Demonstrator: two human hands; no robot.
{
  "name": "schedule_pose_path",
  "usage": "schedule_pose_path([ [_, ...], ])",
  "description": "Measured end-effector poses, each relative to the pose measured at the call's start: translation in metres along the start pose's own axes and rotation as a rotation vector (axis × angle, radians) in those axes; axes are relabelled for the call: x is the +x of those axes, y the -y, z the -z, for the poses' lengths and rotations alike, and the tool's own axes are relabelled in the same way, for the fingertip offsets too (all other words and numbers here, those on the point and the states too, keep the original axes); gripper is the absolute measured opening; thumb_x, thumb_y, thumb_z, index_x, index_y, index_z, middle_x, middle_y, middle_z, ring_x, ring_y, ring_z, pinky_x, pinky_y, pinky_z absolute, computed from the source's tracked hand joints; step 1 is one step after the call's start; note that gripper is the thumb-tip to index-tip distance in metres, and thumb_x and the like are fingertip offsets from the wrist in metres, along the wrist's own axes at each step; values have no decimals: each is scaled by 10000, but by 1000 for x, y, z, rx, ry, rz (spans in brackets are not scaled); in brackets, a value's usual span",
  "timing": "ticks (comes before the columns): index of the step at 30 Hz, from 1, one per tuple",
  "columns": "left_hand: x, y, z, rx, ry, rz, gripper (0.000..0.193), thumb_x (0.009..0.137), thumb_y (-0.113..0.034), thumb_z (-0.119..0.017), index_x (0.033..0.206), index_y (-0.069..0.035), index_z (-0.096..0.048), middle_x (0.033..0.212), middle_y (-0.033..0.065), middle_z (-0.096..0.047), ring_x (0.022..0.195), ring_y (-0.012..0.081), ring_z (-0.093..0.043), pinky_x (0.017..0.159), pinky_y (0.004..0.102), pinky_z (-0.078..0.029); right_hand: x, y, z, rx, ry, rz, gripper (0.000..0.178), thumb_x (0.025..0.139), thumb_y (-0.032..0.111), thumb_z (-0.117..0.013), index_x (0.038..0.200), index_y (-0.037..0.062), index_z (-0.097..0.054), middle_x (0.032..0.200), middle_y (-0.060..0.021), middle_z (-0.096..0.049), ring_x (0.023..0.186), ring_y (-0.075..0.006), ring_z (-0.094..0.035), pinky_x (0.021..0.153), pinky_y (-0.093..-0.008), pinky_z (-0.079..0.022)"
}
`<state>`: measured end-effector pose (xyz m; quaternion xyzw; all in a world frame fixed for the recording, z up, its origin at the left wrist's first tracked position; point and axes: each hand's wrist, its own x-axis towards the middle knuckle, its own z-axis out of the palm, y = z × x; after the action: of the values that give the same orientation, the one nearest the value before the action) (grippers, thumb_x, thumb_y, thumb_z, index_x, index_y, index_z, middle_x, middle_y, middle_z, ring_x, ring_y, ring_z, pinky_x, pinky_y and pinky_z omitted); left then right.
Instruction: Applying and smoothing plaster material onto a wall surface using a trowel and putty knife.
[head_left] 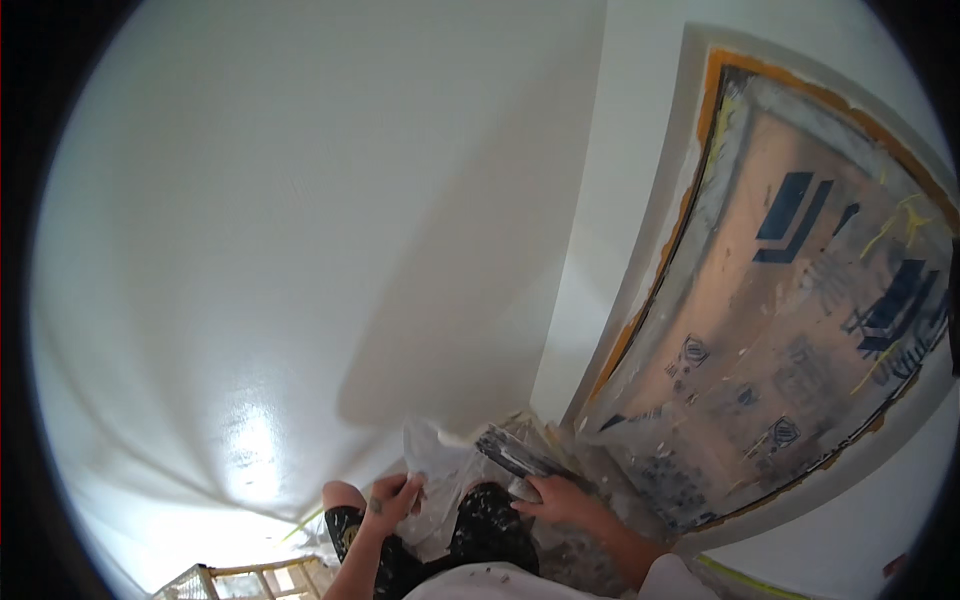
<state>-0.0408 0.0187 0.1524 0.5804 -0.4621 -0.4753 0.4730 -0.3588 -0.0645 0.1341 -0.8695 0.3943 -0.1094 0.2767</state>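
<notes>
Your left hand (393, 500) pinches the clear plastic (437, 478), which hangs between your knees, near the lower edge of the white wall (300, 230). Your right hand (552, 498) is closed around a dark, paint-stained flat tool (507, 453), held close to the wall's corner, left of the film-covered panel (745, 300).

Open room along the wall (300, 250); plastic sheeting (445, 475) and knees (343, 495) crowd below.
</notes>
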Motion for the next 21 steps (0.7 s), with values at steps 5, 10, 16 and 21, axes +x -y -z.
schedule_pose_path([
  [5, -31, 20, 21, -51, 80, 103, 333, 929, -308, -588, 786, -15, -652, 629, 7, -590, 536, 78, -524, 498, 224, -407, -22, 1, -7, 265, -154, -268, 658, 776, 611, -630, 911, -31, -580, 748, -231, -618, 771, -400, -628, 673, -443, -487],
  [10, -10, 33, 20, -209, 226, 55, 314, 951, -231, -553, 777, 14, -644, 657, 72, -628, 562, 141, -595, 532, 262, -471, -23, 2, -7, 273, -214, -401, 675, 772, 624, -635, 909, -35, -584, 711, -207, -624, 735, -362, -647, 663, -425, -494],
  [16, 47, 11, 3, -108, 521, -12, 288, 921, -281, -610, 748, -53, -639, 550, -6, -517, 469, 76, -425, 450, 272, -340, -22, 20, 11, 342, -357, -673, 726, 766, 649, -624, 1000, -37, -577, 719, -193, -631, 731, -339, -655, 669, -423, -503],
  [21, 64, -66, 1, -147, 683, 102, 323, 928, -299, -594, 717, -54, -604, 580, -14, -495, 503, 78, -393, 486, 266, -312, -29, 72, 45, 48, -593, -728, 708, 802, 574, -628, 1135, -43, -526, 846, -213, -643, 803, -375, -642, 742, -425, -509],
])
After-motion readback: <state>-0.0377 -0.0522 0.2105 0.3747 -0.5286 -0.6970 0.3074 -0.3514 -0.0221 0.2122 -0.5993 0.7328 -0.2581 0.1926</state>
